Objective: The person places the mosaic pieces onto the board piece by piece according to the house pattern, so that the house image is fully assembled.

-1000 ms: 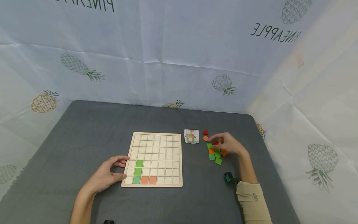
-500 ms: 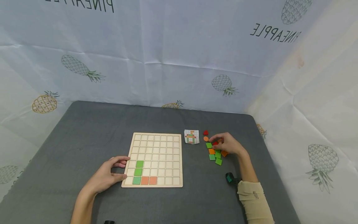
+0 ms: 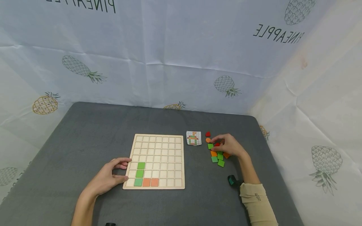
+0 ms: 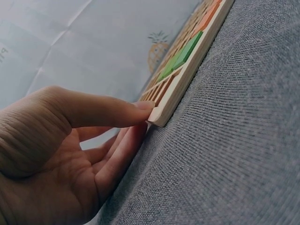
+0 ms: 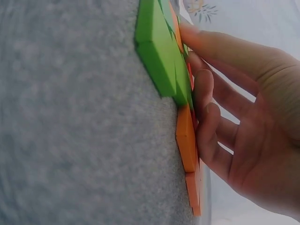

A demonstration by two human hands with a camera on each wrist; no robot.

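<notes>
Thumb and fingertips of the left hand [image 3: 104,178] touch the left edge of the wooden grid board [image 3: 169,158]; in the left wrist view the thumb of this hand [image 4: 61,150] lies on the board's corner [image 4: 164,110]. Three green tiles stand in one column of the board, two orange tiles [image 3: 146,182] beside the lowest. At the right, the right hand [image 3: 230,146] hovers low over loose tiles, thumb and index finger apart around a green tile [image 3: 210,146]. The right wrist view shows this hand [image 5: 258,108] beside green tiles [image 5: 157,61] and an orange tile [image 5: 186,138]; thumb contact is unclear.
A small pattern card [image 3: 193,138] lies between board and loose tiles. Above the tiles are a red piece [image 3: 208,134] and an orange disc [image 3: 208,140]. A dark device [image 3: 233,181] sits by the right forearm. Pineapple-print cloth [image 3: 181,47] hangs behind the grey table [image 3: 99,125].
The right thumb and index finger have shifted slightly left, and the green tile near them has slid slightly left. The left hand keeps its place at the board.
</notes>
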